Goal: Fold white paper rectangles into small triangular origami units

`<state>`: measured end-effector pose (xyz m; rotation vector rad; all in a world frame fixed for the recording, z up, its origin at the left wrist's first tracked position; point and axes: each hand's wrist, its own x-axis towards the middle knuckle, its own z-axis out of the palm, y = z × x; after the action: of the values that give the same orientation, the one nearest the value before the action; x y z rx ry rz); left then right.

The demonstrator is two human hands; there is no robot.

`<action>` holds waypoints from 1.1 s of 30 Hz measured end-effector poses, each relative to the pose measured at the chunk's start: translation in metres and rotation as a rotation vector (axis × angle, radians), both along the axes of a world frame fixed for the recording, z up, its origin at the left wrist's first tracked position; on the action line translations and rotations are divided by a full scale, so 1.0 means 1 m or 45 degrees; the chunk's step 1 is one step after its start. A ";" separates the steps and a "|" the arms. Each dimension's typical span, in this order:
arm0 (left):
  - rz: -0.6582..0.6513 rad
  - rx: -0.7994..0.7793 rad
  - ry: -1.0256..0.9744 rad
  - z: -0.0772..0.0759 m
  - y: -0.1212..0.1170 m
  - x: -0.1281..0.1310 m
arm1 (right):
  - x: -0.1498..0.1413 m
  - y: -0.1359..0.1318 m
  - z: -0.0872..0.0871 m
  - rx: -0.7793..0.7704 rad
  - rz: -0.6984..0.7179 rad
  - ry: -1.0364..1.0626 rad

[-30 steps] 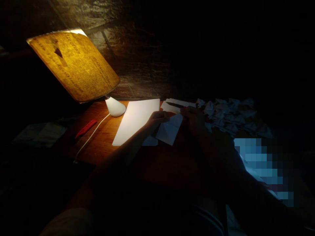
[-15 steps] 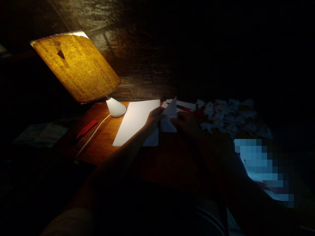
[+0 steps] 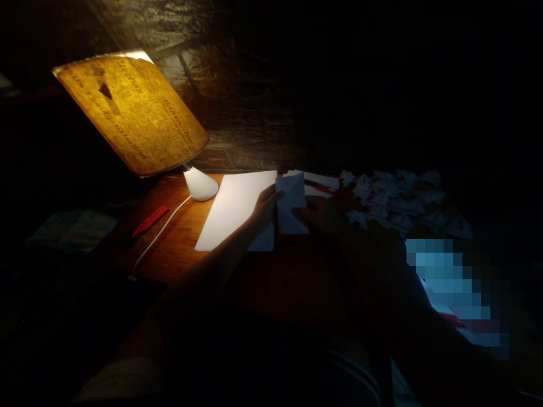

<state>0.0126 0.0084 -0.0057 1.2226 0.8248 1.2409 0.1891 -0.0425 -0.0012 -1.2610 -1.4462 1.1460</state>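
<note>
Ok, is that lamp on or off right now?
The lamp is on: it glows yellow, lighting the wall behind it and the white sheets on the table.

A lit, print-shaded lamp (image 3: 136, 121) stands near a red object (image 3: 151, 221).

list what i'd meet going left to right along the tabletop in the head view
Red object → white lamp base → large white sheets → held paper → right hand → scattered folded paper pieces.
</note>
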 end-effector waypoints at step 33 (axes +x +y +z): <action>-0.202 0.120 0.020 0.012 -0.002 -0.008 | -0.002 0.002 0.007 0.110 0.037 0.148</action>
<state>0.0048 0.0061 0.0068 1.3489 0.6731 1.1526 0.1872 -0.0404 0.0059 -1.0992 -1.4162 1.1454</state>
